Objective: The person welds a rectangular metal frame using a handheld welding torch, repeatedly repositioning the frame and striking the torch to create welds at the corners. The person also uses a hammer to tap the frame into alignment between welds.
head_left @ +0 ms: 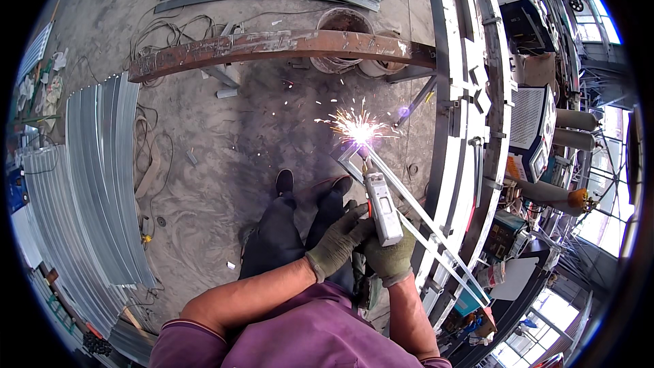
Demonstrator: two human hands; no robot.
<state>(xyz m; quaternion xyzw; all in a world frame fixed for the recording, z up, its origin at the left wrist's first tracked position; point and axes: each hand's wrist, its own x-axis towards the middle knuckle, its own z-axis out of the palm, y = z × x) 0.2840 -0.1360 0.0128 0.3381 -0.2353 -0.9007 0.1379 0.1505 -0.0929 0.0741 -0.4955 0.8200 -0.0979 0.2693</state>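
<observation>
Purple shirt fabric (306,337) fills the space closest to the lens, with the forearms reaching forward from it. At far left, galvanised corrugated sheets (102,184) lie flat and overlapped, a layout that probably keeps the long pieces stable on the concrete floor (197,232). A rust-brown steel beam (272,46) spans the far side toward the rails. The gloved left hand (335,242) has its fingers curled toward the torch's left side, likely to steady it; I cannot tell whether they grip. Bright sparks (360,129) burst at the nozzle, by the far corner of the frame. The handheld welding torch (383,211) points away from the body, presumably to send spatter forward. The gloved right hand (392,257) is closed around its rear, fingers mostly hidden. The narrow square-tube frame (409,199) slants beside the torch, its near end toward the right-hand steel rails (446,95). Gas cylinders (575,119) lie beyond.
</observation>
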